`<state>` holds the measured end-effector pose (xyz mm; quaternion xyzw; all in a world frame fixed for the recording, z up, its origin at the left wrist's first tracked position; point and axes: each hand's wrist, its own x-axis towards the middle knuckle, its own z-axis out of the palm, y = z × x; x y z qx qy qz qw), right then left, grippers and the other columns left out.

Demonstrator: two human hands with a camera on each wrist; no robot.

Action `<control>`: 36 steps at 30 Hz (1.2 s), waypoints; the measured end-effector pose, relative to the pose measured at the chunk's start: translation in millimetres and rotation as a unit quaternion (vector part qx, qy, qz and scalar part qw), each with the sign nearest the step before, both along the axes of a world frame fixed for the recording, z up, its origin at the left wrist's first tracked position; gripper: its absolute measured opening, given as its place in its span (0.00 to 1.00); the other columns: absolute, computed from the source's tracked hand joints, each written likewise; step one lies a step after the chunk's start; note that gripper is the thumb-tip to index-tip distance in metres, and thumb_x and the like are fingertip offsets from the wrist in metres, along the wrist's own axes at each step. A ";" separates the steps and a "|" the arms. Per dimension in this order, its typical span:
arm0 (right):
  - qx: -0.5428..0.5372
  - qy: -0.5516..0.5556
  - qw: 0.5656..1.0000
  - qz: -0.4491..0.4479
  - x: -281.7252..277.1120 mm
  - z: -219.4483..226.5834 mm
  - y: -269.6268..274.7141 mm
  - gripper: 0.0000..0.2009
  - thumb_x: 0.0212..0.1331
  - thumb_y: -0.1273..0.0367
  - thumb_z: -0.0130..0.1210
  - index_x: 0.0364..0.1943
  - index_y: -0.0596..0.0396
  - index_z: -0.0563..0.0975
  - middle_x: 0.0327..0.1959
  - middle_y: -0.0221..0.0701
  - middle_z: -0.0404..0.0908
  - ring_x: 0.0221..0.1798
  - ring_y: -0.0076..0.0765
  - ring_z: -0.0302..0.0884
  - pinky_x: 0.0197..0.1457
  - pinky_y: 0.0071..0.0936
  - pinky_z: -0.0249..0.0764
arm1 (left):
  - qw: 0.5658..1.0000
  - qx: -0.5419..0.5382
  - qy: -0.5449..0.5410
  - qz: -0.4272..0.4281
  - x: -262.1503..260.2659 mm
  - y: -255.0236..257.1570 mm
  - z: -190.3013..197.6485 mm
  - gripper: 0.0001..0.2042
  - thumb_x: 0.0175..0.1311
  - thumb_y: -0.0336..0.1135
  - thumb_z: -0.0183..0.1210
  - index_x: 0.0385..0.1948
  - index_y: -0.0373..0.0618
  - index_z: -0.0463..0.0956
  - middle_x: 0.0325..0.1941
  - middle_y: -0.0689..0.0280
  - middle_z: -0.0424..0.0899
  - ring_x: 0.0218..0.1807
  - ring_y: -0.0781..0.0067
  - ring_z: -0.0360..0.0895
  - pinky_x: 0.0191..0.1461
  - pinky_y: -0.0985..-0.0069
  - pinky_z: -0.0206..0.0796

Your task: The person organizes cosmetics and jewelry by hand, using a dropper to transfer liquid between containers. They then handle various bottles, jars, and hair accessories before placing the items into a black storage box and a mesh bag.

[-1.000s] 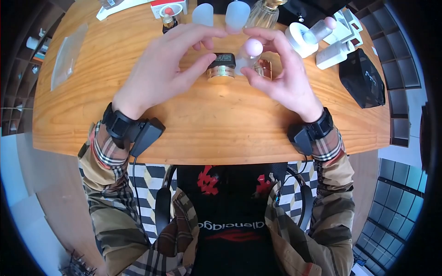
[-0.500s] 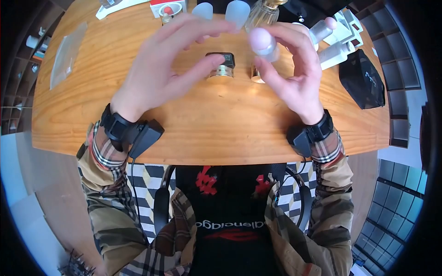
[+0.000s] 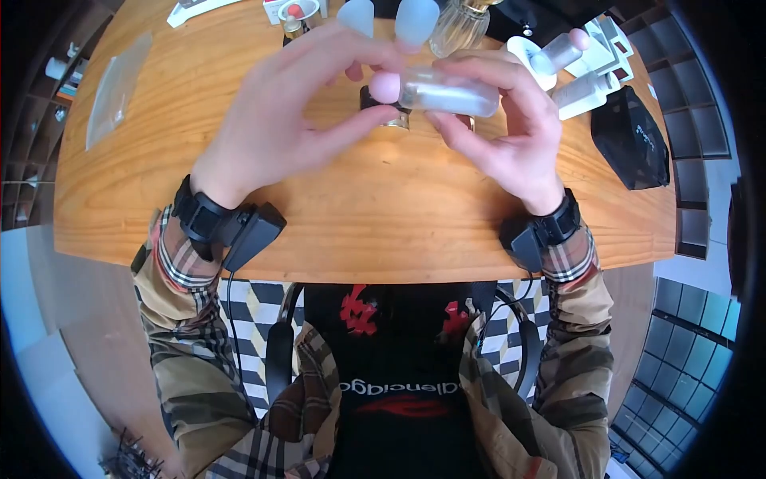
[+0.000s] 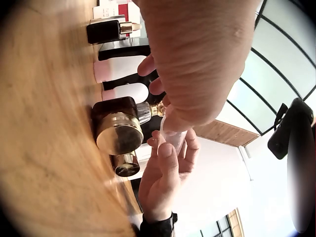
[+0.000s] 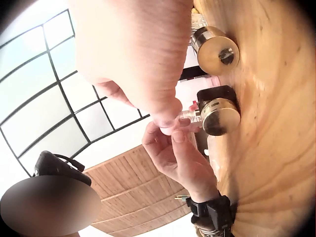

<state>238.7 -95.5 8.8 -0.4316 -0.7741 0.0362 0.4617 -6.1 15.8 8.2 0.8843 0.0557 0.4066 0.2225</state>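
Note:
My right hand holds a clear, frosted bottle almost level over the table, gripping it between thumb and fingers. The bottle's rounded pink cap points left. Around that cap my left hand curves, thumb below and fingers above, with gaps showing in the head view. Beneath the hands stands a dark square jar with a gold lid, partly hidden in the head view. A second gold-lidded container stands beside it, mostly covered by my right hand from above.
Two frosted bottles and a ribbed glass perfume bottle stand at the back. At right are another pink-capped bottle, a white bottle and a black pouch. A clear plastic bag lies at left.
My right hand has lifted the pink-capped bottle off the table and tipped it from upright to level, cap toward my left hand. My left hand stays close, now around the cap.

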 end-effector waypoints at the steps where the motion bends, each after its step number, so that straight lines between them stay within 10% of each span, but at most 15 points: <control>1: -0.006 -0.003 1.000 0.009 0.5 0.8 0.0 0.26 0.50 0.81 0.72 0.56 0.61 0.78 0.53 0.37 0.84 0.53 0.32 0.83 0.60 0.31 0.78 | 1.000 -0.003 0.005 0.001 -0.6 0.1 0.2 0.21 0.56 0.26 0.73 0.52 0.44 0.80 0.53 0.64 0.86 0.46 0.71 0.80 0.44 0.76 0.69; 13: -0.016 0.090 0.996 -0.005 -3.5 1.7 1.3 0.20 0.54 0.77 0.68 0.54 0.55 0.81 0.47 0.32 0.88 0.45 0.29 0.85 0.52 0.26 0.79 | 0.998 0.011 -0.064 0.023 4.4 -2.5 5.0 0.14 0.58 0.28 0.71 0.46 0.49 0.82 0.39 0.70 0.84 0.36 0.73 0.79 0.39 0.77 0.71; 20: -0.082 0.015 0.997 -0.001 2.8 8.2 -7.4 0.20 0.62 0.76 0.64 0.59 0.62 0.77 0.54 0.33 0.83 0.55 0.31 0.81 0.64 0.31 0.73 | 0.997 0.024 -0.062 0.027 0.9 -3.5 3.7 0.15 0.57 0.28 0.73 0.46 0.47 0.83 0.38 0.69 0.84 0.33 0.73 0.77 0.36 0.78 0.70; 36: -0.026 0.016 1.000 0.004 -0.6 7.8 -1.8 0.20 0.53 0.71 0.72 0.52 0.55 0.82 0.50 0.34 0.87 0.48 0.34 0.84 0.52 0.28 0.78 | 0.998 0.028 -0.054 0.021 -2.5 0.4 6.8 0.18 0.57 0.27 0.73 0.50 0.43 0.82 0.43 0.65 0.86 0.35 0.74 0.76 0.38 0.79 0.69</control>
